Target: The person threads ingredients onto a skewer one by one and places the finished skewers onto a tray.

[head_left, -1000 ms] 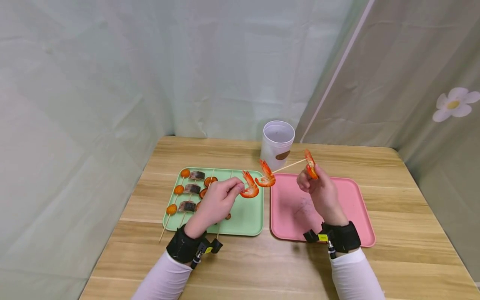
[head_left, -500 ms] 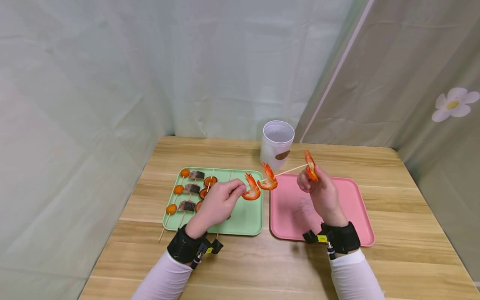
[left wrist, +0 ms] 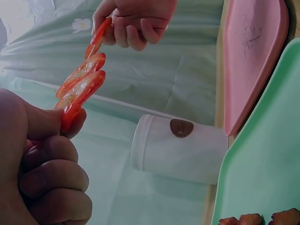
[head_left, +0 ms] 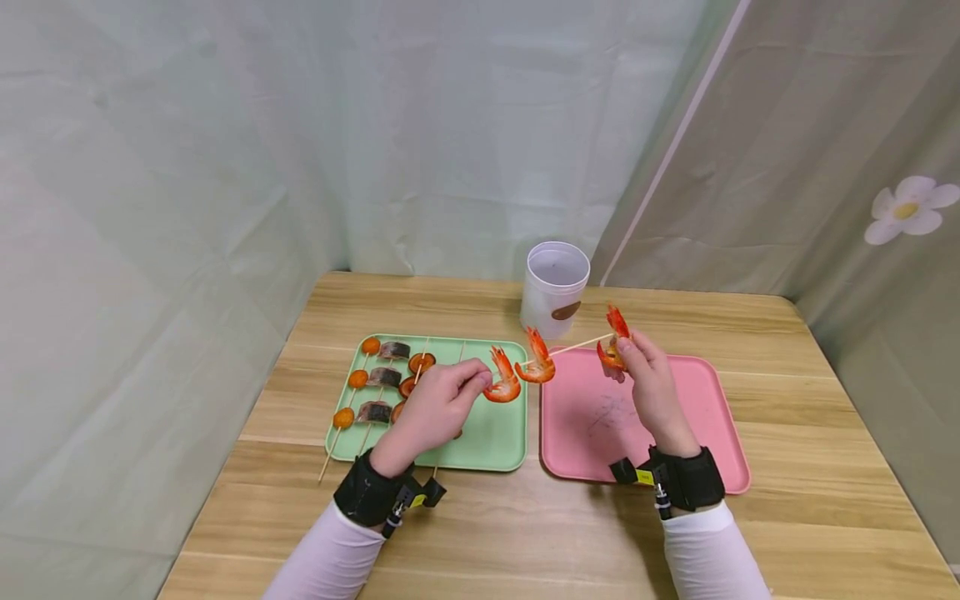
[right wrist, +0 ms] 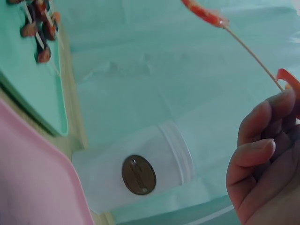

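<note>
Above the gap between the trays, my left hand (head_left: 435,404) pinches a wooden skewer (head_left: 581,343) at its left end, thumb and forefinger right against one shrimp (head_left: 504,382). A second shrimp (head_left: 537,362) is threaded just beyond it, and bare stick runs on to the right. There my right hand (head_left: 654,387) grips a third shrimp (head_left: 617,321) between thumb and fingers, at the skewer's far tip. Seen from the left wrist, the three shrimp (left wrist: 84,93) line up between both hands. Whether the tip has pierced the third shrimp, I cannot tell.
A green tray (head_left: 487,446) holds several skewers of orange balls (head_left: 357,379), fish pieces (head_left: 384,377) and mushroom slices (head_left: 422,362), partly under my left arm. The pink tray (head_left: 585,433) lies right of it. A white cup (head_left: 551,304) stands behind both, near the curtain.
The right hand has turned, tilting its shrimp and bringing it slightly left. The skewer's right end has dipped a little, and the left hand's two shrimp sit slightly lower.
</note>
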Available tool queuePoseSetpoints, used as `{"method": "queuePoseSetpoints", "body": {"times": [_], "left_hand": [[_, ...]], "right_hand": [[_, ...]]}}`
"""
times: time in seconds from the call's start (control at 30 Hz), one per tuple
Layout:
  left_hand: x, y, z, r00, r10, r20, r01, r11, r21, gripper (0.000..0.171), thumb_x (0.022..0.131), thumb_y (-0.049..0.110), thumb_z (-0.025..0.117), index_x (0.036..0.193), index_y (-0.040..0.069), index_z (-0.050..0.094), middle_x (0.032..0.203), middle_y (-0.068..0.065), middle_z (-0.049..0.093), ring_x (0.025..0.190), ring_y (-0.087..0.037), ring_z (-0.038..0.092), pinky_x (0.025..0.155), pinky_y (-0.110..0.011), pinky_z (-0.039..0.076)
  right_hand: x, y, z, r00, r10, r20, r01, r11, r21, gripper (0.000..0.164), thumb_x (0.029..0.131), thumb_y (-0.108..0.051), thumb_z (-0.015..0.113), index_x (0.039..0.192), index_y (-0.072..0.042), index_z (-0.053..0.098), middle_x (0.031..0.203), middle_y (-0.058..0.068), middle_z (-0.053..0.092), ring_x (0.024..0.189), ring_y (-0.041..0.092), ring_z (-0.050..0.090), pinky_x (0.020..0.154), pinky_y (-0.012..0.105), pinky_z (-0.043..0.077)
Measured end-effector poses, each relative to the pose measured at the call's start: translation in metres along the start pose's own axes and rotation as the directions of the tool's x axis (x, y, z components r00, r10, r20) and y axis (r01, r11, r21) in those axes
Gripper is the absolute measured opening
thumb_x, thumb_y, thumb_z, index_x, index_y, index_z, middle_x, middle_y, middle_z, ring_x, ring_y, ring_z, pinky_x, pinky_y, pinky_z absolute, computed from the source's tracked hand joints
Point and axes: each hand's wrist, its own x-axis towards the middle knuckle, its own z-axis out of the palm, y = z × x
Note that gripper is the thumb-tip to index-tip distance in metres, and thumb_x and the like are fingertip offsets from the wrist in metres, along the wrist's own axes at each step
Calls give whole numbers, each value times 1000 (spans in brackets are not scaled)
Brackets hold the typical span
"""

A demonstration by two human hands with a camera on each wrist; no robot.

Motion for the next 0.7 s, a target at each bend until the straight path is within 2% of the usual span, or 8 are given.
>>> {"method": "queuePoseSetpoints", "body": {"times": [0.17, 0.37, 0.5, 0.7], "left_hand": [[-1, 1, -2, 1000, 6, 7, -6, 1000, -8, 21, 110, 14, 62, 91, 16, 70, 63, 12, 37, 50, -4, 36, 54, -27, 33], [-3, 3, -2, 1000, 27, 8, -27, 999, -21, 20, 109, 11, 63, 91, 15, 70, 65, 12, 41, 52, -4, 37, 55, -27, 34], [-2, 6, -1, 999, 39, 12, -38, 999, -25, 20, 109, 11, 63, 90, 15, 70, 66, 11, 41, 54, -4, 37, 56, -26, 34], [-2, 8, -5, 1000, 29, 6, -29, 999, -24, 22, 110, 13, 63, 89, 15, 69, 64, 12, 37, 52, -5, 35, 55, -27, 32]], "right_hand": [[-3, -5, 1, 998, -2, 57, 11, 988, -156, 23, 114, -11, 50, 106, 7, 61, 82, 8, 60, 74, 17, 57, 69, 26, 48], [-10, -5, 7, 981, 53, 185, -9, 973, -232, 20, 115, -16, 51, 104, -2, 60, 82, 9, 60, 76, 25, 57, 70, 30, 48], [-10, -2, 15, 966, 30, 258, 40, 965, -260, 20, 114, -12, 50, 98, -5, 60, 79, 6, 60, 74, 29, 56, 68, 32, 45], [-6, -1, 17, 966, -15, 260, 90, 957, -277, 21, 113, -8, 51, 96, -5, 61, 77, 4, 60, 74, 31, 55, 69, 30, 43]]}}
